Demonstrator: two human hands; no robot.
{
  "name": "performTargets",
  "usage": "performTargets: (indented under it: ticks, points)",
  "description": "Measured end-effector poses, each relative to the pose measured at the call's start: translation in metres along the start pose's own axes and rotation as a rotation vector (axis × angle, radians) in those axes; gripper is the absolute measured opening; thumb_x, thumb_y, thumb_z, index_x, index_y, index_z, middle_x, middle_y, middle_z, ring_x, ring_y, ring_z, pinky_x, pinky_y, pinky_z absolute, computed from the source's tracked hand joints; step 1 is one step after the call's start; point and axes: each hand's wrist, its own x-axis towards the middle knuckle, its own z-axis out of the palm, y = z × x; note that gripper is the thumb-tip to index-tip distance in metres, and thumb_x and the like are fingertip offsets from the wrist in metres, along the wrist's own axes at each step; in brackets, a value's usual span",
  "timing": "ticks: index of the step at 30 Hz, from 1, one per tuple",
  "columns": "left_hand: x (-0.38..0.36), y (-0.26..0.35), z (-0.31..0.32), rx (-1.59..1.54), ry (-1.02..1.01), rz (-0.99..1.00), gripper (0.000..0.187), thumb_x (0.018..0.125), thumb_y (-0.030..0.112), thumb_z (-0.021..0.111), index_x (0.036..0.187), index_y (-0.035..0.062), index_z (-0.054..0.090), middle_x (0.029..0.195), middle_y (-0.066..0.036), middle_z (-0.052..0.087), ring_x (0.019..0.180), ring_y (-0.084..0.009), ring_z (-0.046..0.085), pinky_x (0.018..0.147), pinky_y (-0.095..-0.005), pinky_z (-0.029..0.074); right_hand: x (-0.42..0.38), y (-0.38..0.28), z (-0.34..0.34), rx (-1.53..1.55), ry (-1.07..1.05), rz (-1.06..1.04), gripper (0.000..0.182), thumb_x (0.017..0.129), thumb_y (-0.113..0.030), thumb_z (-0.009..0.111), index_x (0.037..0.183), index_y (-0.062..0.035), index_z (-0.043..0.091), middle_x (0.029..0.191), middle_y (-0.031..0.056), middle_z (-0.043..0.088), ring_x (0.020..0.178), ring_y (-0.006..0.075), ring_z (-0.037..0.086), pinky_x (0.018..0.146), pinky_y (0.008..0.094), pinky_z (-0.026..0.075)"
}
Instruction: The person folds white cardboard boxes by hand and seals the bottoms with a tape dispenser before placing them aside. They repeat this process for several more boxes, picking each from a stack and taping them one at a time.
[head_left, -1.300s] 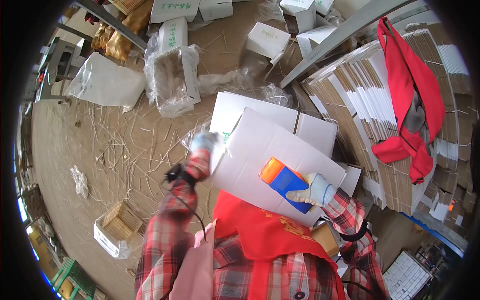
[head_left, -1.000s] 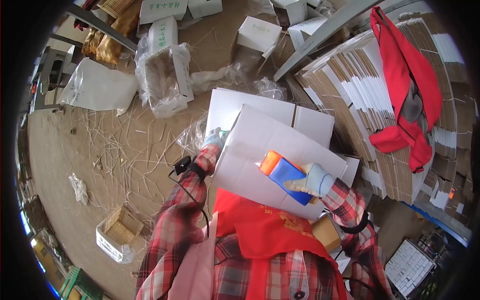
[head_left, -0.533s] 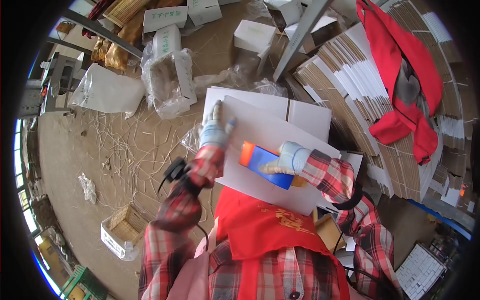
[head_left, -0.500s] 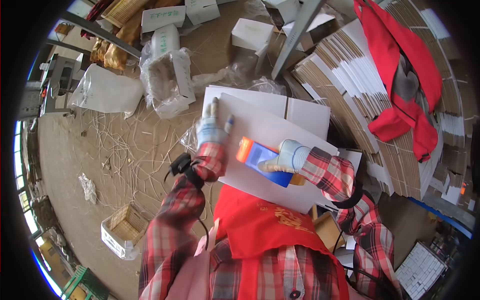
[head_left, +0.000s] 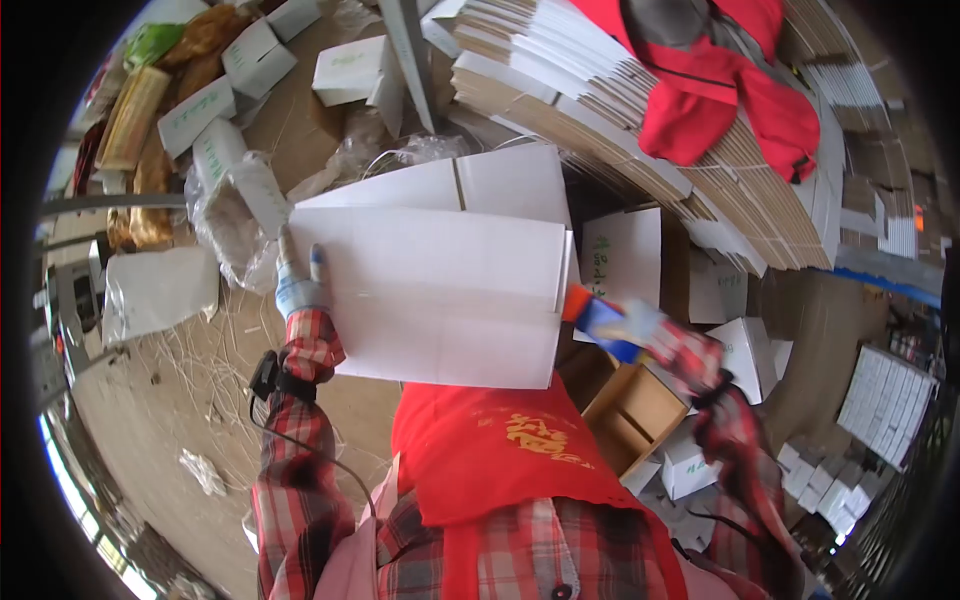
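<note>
A white cardboard carton, folded flat on its upper side, lies in front of my red apron. My left hand, in a pale glove, rests at the carton's left edge with its fingers stretched out and apart. Just past the right edge, my gloved right hand is closed around a blue and orange tape dispenser. The dispenser's orange end points toward the carton's edge. Motion blurs the right hand somewhat.
Stacked flat cardboard stands at the back right with a red garment on it. A metal post rises behind the carton. An open brown box is below my right hand. Plastic wrap lies at the left.
My right hand has moved the tape dispenser from over the carton to beyond its right edge. My left hand has gone from over the carton's surface to its left edge. The view has turned.
</note>
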Motion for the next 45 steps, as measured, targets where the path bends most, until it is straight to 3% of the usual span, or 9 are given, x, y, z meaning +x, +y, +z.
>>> performTargets:
  ticks: [10,15,19,28,32,33,35,38,45]
  points:
    - [0.035,-0.07,0.023,0.112,0.03,0.104,0.063,0.09,0.045,0.042,0.14,0.0112,0.024,0.139,-0.017,0.034,0.125,-0.0309,0.038,0.102,-0.0359,0.029,0.014,-0.044,0.132,0.154,0.256,0.146,0.039,0.068,-0.039,0.065,0.082,-0.0028,0.064,0.066,0.0161,0.06,0.058,0.0263,0.059,0.055,0.0365,0.046]
    - [-0.001,0.051,-0.008,-0.077,-0.126,0.161,0.065,0.089,0.037,0.05,0.14,0.0085,0.021,0.142,-0.015,0.03,0.129,-0.0272,0.032,0.104,-0.0331,0.027,-0.051,0.056,0.22,0.488,0.414,0.432,0.038,0.07,-0.037,0.066,0.089,-0.0042,0.062,0.068,0.0137,0.06,0.058,0.0246,0.059,0.054,0.0349,0.046]
    - [-0.074,0.216,-0.032,-0.955,-0.349,0.577,0.061,0.089,0.017,0.051,0.14,0.0043,0.019,0.139,-0.018,0.03,0.124,-0.0231,0.036,0.101,-0.0355,0.03,-0.161,0.156,0.273,0.825,0.719,0.792,0.038,0.072,-0.035,0.066,0.094,-0.0054,0.06,0.069,0.0117,0.06,0.058,0.0232,0.06,0.054,0.0336,0.047]
    - [-0.267,0.314,0.037,-0.811,-0.868,1.2,0.052,0.077,0.024,0.058,0.125,0.0083,0.043,0.126,-0.015,0.044,0.117,-0.0293,0.042,0.099,-0.0395,0.034,-0.297,0.225,0.351,1.764,1.405,0.873,0.039,0.076,-0.031,0.067,0.105,-0.008,0.057,0.072,0.0073,0.06,0.059,0.0202,0.06,0.053,0.0306,0.047]
    - [-0.249,0.182,0.112,-0.306,-1.035,0.745,0.045,0.074,0.027,0.058,0.117,0.0142,0.055,0.115,-0.012,0.055,0.109,-0.0289,0.05,0.093,-0.0389,0.039,-0.225,0.14,0.371,2.024,0.763,0.454,0.041,0.077,-0.03,0.067,0.11,-0.0092,0.056,0.073,0.0053,0.06,0.059,0.0189,0.06,0.053,0.0292,0.048]
    - [-0.222,0.148,0.127,0.002,-1.218,0.595,0.04,0.076,0.029,0.055,0.114,0.0148,0.057,0.113,-0.011,0.058,0.105,-0.027,0.055,0.091,-0.0381,0.042,-0.192,0.09,0.312,1.697,0.732,0.718,0.041,0.075,-0.026,0.07,0.11,-0.0091,0.057,0.078,0.004,0.062,0.065,0.016,0.06,0.059,0.0261,0.047]
    - [-0.187,0.038,0.163,0.055,-1.148,0.164,0.041,0.08,0.034,0.052,0.115,0.0137,0.056,0.117,-0.013,0.056,0.108,-0.03,0.053,0.094,-0.0382,0.04,-0.117,0.048,0.254,1.176,0.638,0.435,0.048,0.071,-0.028,0.072,0.11,-0.0048,0.057,0.086,0.0061,0.063,0.077,0.0188,0.06,0.07,0.0295,0.047]
    - [-0.155,-0.175,0.215,0.043,-0.597,-0.211,0.048,0.082,0.034,0.056,0.122,0.0074,0.05,0.119,-0.016,0.053,0.109,-0.03,0.051,0.092,-0.0355,0.041,-0.009,-0.002,0.185,0.232,0.406,0.397,0.076,0.065,-0.041,0.074,0.124,-0.0048,0.043,0.103,0.0132,0.061,0.094,0.0277,0.06,0.082,0.036,0.048]
    - [-0.107,-0.248,0.136,-0.268,-0.231,-0.882,0.054,0.079,0.021,0.061,0.127,0.0047,0.043,0.119,-0.016,0.052,0.102,-0.0249,0.055,0.084,-0.0299,0.044,0.158,-0.08,0.17,-0.387,0.306,0.153,0.085,0.063,-0.052,0.07,0.128,-0.0076,0.038,0.101,0.0197,0.057,0.091,0.0365,0.056,0.078,0.0403,0.045]
